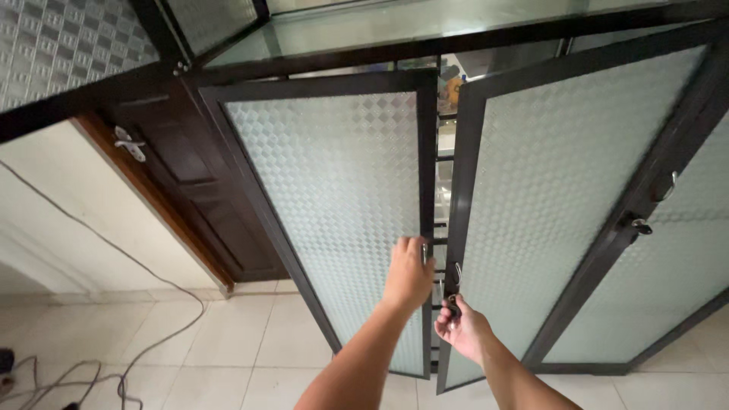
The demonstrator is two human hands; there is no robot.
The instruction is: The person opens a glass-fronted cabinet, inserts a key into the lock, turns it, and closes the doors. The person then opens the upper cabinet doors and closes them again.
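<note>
Head view: your left hand grips the edge of the left black-framed frosted-glass cabinet door. Your right hand is closed around the small metal handle low on the right frosted-glass door, which stands slightly ajar. A dark wooden door is far left.

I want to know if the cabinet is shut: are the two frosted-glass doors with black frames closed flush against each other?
No: the right frosted-glass door swings outward, leaving a gap beside the left frosted-glass door showing shelves inside.
</note>
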